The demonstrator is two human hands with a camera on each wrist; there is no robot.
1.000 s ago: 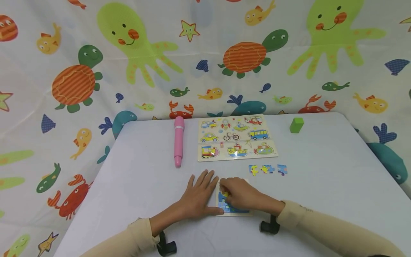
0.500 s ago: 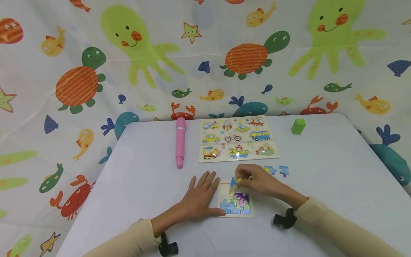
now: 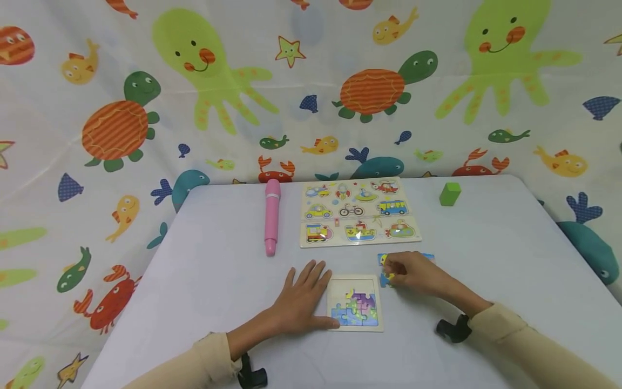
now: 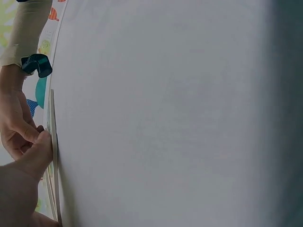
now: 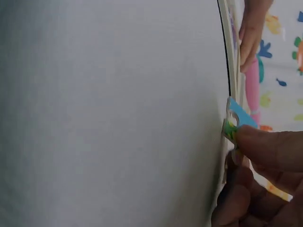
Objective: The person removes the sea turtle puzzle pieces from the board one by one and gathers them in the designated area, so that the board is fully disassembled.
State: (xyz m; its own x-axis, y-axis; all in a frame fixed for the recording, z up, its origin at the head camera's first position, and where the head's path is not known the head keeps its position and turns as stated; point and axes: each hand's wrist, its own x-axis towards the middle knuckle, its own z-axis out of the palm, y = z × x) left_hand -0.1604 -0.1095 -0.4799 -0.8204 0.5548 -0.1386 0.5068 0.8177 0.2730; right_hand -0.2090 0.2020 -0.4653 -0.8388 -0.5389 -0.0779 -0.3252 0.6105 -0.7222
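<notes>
My left hand [image 3: 303, 302] lies flat with fingers spread, its thumb on the left edge of a small wooden jigsaw tray [image 3: 356, 277]. The tray's lower part and part of its middle hold joined blue, purple and green pieces; its upper part shows bare wood. Just right of the tray, my right hand [image 3: 415, 273] pinches a jigsaw piece [image 5: 240, 113], blue with yellow-green, between thumb and fingers. Behind that hand lie loose jigsaw pieces, one blue and yellow [image 3: 382, 259] and one blue [image 3: 429, 256], both partly hidden.
A larger wooden picture board [image 3: 359, 213] with vehicle shapes lies behind the tray. To its left is a pink stick-like object [image 3: 272, 216]; at the back right stands a green block [image 3: 450, 194]. A sea-animal cloth [image 3: 311, 75] hangs behind the white table.
My right hand has lifted the jigsaw piece from the tray's upper part and carried it right, off the tray, toward the loose pieces. My left hand has stayed in place.
</notes>
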